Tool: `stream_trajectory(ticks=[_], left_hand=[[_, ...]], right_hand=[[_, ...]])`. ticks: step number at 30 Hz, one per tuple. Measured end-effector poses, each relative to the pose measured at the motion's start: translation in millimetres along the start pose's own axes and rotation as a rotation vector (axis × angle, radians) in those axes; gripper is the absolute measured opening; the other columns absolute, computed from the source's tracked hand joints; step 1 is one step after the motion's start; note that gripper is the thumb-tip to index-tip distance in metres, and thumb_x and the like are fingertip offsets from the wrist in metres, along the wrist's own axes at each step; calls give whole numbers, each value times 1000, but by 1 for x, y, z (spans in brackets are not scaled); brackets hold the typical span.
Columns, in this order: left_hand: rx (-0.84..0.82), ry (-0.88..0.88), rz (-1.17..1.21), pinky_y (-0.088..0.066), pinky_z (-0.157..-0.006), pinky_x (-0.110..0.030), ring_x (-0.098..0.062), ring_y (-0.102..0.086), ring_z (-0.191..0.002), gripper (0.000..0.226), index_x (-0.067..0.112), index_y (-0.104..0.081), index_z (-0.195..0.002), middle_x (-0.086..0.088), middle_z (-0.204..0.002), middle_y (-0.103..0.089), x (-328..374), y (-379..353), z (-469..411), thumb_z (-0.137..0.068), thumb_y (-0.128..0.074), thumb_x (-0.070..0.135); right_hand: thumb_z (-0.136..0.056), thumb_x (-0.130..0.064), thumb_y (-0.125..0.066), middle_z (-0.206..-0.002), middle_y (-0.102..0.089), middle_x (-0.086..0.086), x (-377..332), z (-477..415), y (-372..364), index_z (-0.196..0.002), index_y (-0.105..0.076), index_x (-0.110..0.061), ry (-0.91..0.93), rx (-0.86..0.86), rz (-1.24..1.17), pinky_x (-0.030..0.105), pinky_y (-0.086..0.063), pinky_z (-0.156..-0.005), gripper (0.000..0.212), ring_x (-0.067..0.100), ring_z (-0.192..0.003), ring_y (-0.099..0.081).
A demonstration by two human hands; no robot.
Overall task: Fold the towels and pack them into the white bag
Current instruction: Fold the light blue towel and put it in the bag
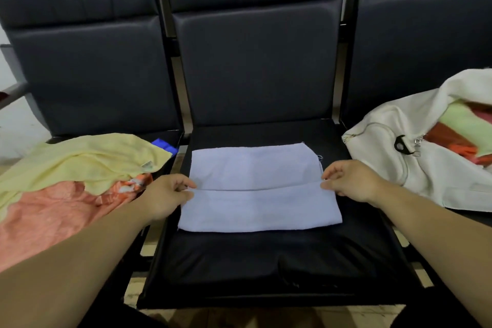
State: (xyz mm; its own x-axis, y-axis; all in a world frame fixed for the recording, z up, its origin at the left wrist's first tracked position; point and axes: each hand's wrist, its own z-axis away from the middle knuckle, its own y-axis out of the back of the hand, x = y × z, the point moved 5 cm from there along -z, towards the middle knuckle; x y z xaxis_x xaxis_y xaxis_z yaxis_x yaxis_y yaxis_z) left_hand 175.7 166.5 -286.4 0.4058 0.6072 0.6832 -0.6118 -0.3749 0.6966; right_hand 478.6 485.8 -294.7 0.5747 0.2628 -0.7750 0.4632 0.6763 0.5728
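A pale lavender towel [255, 189] lies on the middle black seat, its near part folded up over the rest, with the folded edge running across it. My left hand [167, 194] pinches the left end of that edge. My right hand [348, 181] pinches the right end. On the left seat a yellow towel [80, 160] lies rumpled over an orange towel [61, 210]. The white bag [386, 157] lies open on the right seat with green and orange towels [463, 130] inside it.
The three dark padded seats stand in a row with tall backrests [255, 67]. A small blue object [163, 144] peeks out behind the yellow towel. The front half of the middle seat [266, 264] is bare cushion. A light floor shows below the seats.
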Motion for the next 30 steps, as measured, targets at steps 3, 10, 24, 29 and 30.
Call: stream_trajectory(ticks=[3, 10, 24, 29, 30], left_hand=[[85, -19, 8, -54, -82, -29, -18, -68, -94, 16, 26, -71, -101, -3, -99, -70, 4, 1, -21, -93, -69, 12], [153, -9, -57, -45, -70, -20, -13, -62, -90, 19, 26, -67, -106, -1, -101, -65, 8, 1, -68, -94, -66, 12], [162, -31, -280, -42, -78, -27, -5, -55, -84, 32, 31, -59, -123, 10, -100, -58, 6, -18, -80, -93, -67, 27], [152, -33, -302, -40, -77, -25, -7, -56, -87, 32, 31, -59, -125, 8, -105, -58, 7, -19, -80, -94, -65, 29], [153, -35, -302, -40, -77, -25, -6, -56, -86, 32, 31, -59, -125, 8, -104, -58, 7, -19, -80, -94, -65, 29]], right_hand=[[-81, -17, -83, -84, -76, 1, -1, -24, 2, -91, -73, -19, -14, 28, 49, 37, -60, -82, 15, 20, -85, -72], [-82, -20, -82, -90, -72, -3, -12, -64, 5, -92, -69, -22, -46, 153, 147, 27, -53, -71, 16, 15, -87, -68], [-84, -9, -74, -79, -60, -3, -23, -84, -11, -106, -59, -30, 83, 216, 137, 22, -42, -60, 34, 13, -69, -58], [-84, 0, -75, -83, -59, 2, -22, -91, -13, -115, -59, -19, -79, 264, -337, 31, -48, -61, 40, 20, -73, -60], [-84, 3, -73, -86, -61, 4, -21, -93, -14, -119, -59, -17, -111, 257, -481, 33, -49, -62, 43, 22, -75, -62]])
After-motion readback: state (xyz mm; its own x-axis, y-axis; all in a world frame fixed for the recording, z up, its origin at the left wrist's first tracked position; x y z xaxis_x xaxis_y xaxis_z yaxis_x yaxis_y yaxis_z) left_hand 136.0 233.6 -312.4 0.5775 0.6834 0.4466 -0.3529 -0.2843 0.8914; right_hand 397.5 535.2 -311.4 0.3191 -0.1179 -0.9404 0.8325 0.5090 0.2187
